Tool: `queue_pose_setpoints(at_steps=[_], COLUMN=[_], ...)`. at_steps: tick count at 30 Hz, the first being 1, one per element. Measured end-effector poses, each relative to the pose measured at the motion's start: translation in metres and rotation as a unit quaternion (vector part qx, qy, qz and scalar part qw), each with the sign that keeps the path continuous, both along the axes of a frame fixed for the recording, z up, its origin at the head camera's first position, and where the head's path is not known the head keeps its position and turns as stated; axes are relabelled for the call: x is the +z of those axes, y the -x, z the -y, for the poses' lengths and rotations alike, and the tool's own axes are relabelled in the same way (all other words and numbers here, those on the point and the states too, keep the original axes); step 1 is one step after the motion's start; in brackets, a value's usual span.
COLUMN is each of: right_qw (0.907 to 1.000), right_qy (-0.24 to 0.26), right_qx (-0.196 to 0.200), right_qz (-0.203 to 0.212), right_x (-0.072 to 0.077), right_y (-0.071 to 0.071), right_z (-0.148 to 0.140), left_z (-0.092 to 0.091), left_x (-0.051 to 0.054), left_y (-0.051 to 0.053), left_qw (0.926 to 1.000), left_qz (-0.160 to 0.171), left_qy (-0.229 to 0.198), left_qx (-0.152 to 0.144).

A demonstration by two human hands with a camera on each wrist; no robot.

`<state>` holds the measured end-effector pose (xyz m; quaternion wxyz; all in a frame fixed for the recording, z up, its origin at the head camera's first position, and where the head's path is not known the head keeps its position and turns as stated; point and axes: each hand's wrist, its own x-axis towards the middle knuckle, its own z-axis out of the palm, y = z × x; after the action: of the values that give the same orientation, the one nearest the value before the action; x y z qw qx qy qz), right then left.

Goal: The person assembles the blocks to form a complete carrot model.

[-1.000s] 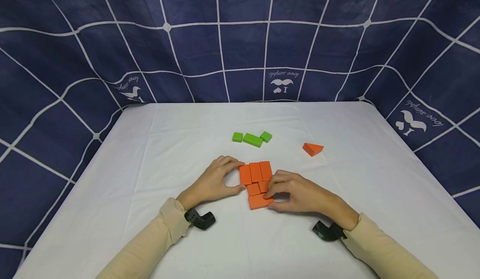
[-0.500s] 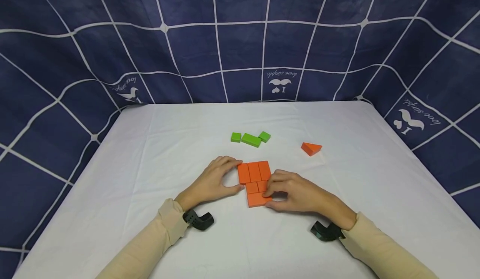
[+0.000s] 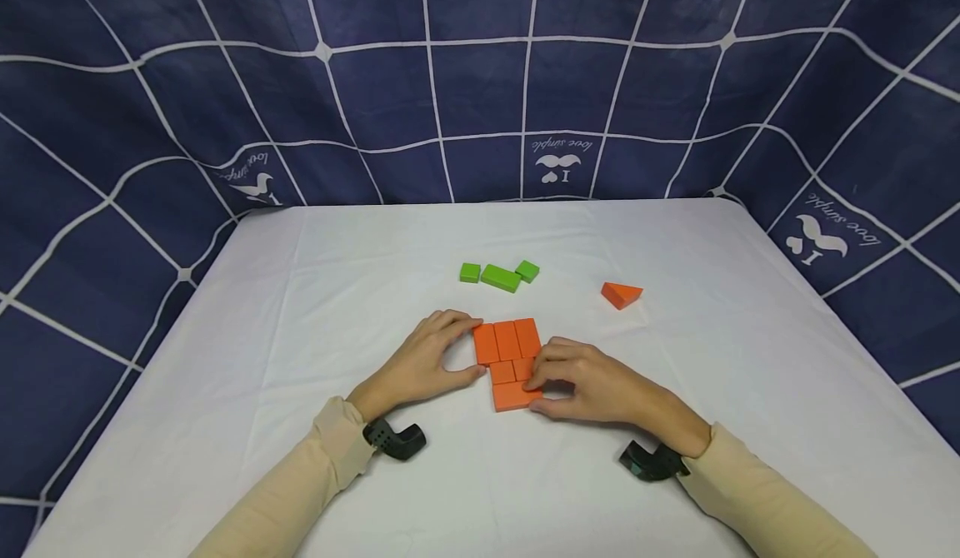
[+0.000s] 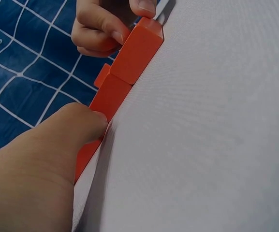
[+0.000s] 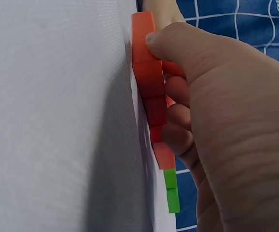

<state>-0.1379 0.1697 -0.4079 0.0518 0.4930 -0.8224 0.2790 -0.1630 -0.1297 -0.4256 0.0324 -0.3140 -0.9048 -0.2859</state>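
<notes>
Orange blocks lie flat together on the white tabletop in the head view: three long ones in the far row, two small squares in the middle, and one long near block [image 3: 510,397]. My left hand [image 3: 420,361] holds the leftmost far block [image 3: 486,345], index finger at its far corner and thumb at its near corner. My right hand [image 3: 592,383] grips the right end of the near block between thumb and curled fingers. Its fingers partly hide the right small square [image 3: 522,369]. In the right wrist view, the thumb [image 5: 173,46] presses the near block's side.
Beyond the orange group lie a long green block [image 3: 500,278] and two small green blocks, the left one [image 3: 469,272] slightly apart. An orange triangular block [image 3: 621,296] lies to the far right. A dark blue checked curtain [image 3: 480,83] surrounds the white table [image 3: 360,250].
The orange group and both hands keep nearly the same places on the table. The whole head view has shifted slightly; neither hand has let go.
</notes>
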Motion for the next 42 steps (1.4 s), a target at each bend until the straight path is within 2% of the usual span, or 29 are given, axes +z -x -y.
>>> queue_pose_setpoints(at_steps=[5,10,12,15,22,32,42], right_qw=[0.9997,0.9957,0.9934,0.9914,0.9901,0.9895,0.9903], right_qy=[-0.002,0.021,0.015,-0.005,-0.023,-0.024,-0.018], right_qx=[-0.015,-0.072,-0.095,-0.109,-0.107,-0.104,-0.093], right_qz=[0.021,0.054,0.062,0.072,0.088,0.098,0.102], right_x=[0.0008,0.0017,0.0009,-0.0005,-0.0015,-0.0045,-0.0049], right_y=[-0.0011,0.002,0.0031,0.0037,0.0041,0.0016,0.0034], right_z=[-0.0012,-0.0041,-0.005,-0.006,-0.0067,-0.0063,-0.0043], left_z=[0.0001,0.0005,0.0007,0.0006,0.0005,0.0002,-0.0002], left_x=[0.0009,0.0017,0.0022,0.0031,0.0036,-0.0026,-0.0006], left_y=[-0.0018,-0.0019,-0.0019,-0.0019,-0.0026,-0.0026,0.0013], left_qw=[0.9999,1.0,1.0,1.0,1.0,1.0,1.0], left_qz=[0.011,0.002,0.002,0.008,0.003,0.005,0.002], left_qy=[0.002,0.001,0.001,0.004,0.002,0.003,0.004], left_qx=[0.0,0.0,0.001,0.001,0.002,0.001,0.0])
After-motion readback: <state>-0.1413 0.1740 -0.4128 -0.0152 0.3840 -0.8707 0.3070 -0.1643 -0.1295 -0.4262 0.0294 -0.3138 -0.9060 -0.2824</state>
